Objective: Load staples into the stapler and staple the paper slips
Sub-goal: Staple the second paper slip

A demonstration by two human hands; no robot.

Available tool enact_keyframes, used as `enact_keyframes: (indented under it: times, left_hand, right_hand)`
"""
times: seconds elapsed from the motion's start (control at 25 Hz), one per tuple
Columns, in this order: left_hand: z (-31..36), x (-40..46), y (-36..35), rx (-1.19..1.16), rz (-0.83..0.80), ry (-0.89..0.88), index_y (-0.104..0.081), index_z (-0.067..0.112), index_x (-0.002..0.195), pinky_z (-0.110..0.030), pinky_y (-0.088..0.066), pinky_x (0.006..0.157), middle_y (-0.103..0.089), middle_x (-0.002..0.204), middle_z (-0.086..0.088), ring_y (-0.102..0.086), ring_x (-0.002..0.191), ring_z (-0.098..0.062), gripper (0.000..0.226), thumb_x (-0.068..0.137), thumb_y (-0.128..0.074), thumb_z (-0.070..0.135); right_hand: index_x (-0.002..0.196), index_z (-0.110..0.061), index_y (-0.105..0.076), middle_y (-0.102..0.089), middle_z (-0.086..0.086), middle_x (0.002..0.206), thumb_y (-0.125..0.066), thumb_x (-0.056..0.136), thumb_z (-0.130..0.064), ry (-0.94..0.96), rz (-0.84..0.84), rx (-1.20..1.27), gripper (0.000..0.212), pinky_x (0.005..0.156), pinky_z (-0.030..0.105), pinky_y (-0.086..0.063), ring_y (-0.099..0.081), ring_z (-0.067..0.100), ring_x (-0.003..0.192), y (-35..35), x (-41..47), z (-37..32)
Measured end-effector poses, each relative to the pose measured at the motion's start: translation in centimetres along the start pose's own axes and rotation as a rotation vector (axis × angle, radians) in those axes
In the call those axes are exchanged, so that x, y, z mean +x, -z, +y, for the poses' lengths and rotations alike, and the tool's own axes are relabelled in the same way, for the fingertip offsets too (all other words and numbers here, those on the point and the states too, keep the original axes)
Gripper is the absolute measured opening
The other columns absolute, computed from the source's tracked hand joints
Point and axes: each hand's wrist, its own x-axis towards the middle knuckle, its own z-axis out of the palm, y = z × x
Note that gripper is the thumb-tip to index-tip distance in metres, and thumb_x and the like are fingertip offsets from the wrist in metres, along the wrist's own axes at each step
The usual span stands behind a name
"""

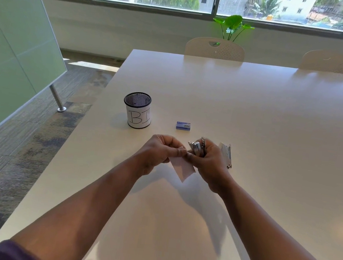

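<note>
My left hand (160,150) pinches white paper slips (183,168) at their upper edge, held a little above the white table (276,122). My right hand (207,163) grips a metal stapler (197,147), its front end against the slips next to my left fingertips. A second metal piece (226,154), like an opened stapler part, lies on the table just right of my right hand. A small blue staple box (184,126) lies beyond my hands.
A black mesh cup (137,110) with a white label reading "BI" stands at the left, near the table's left edge. Two white chairs (215,48) stand at the far side. A green glass partition (14,43) stands at the left.
</note>
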Motion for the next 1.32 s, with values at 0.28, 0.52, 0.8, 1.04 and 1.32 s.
enact_keyframes:
  times: [0.28,0.52,0.8,1.04,1.32]
  left_hand:
    - [0.0,-0.2,-1.6,0.067,0.192,-0.089,-0.073,0.009,0.083,-0.024,-0.05,0.06,-0.065,0.075,-0.004,-0.058,0.069,-0.017,0.014,0.094,-0.071,0.018]
    - [-0.3,-0.1,-1.9,0.018,0.3,-0.087,-0.07,0.001,0.087,-0.025,-0.048,0.054,-0.061,0.072,-0.004,-0.053,0.061,-0.013,0.026,0.097,-0.066,0.025]
    - [-0.2,0.0,-2.0,0.006,0.328,-0.092,-0.059,0.012,0.084,-0.019,-0.044,0.046,-0.053,0.068,-0.002,-0.05,0.062,-0.016,0.021,0.101,-0.061,0.025]
    - [0.0,-0.2,-0.5,0.08,0.278,-0.096,-0.067,0.007,0.094,-0.018,-0.049,0.049,-0.064,0.075,-0.005,-0.058,0.057,-0.008,0.021,0.102,-0.06,0.026]
    - [0.5,-0.7,1.3,0.077,0.054,-0.137,-0.056,0.017,0.094,-0.023,-0.051,0.061,-0.064,0.072,-0.008,-0.064,0.062,-0.013,0.018,0.097,-0.061,0.0]
  right_hand:
    - [0.086,-0.002,-0.051,-0.055,0.009,0.075,-0.076,0.086,-0.006,-0.001,0.015,-0.021,0.025,0.059,0.034,-0.047,-0.05,0.017,0.067,-0.3,0.1,-0.1]
    - [0.082,-0.021,-0.052,-0.056,0.002,0.071,-0.076,0.089,-0.02,0.017,0.074,-0.197,0.025,0.054,0.03,-0.049,-0.055,0.013,0.062,-0.8,0.2,-0.1]
    - [0.086,-0.026,-0.054,-0.065,0.001,0.075,-0.077,0.088,-0.026,0.03,0.077,-0.234,0.024,0.052,0.025,-0.055,-0.066,0.009,0.062,-0.8,0.3,-0.9]
    - [0.084,-0.022,-0.052,-0.056,0.002,0.075,-0.076,0.087,-0.018,0.011,0.044,-0.237,0.025,0.066,0.045,-0.054,-0.055,0.018,0.068,0.3,0.3,-0.8]
    - [0.081,-0.023,-0.051,-0.059,-0.014,0.058,-0.08,0.085,-0.022,0.014,0.158,-0.285,0.03,0.059,0.039,-0.05,-0.051,0.004,0.051,1.1,0.4,-1.2]
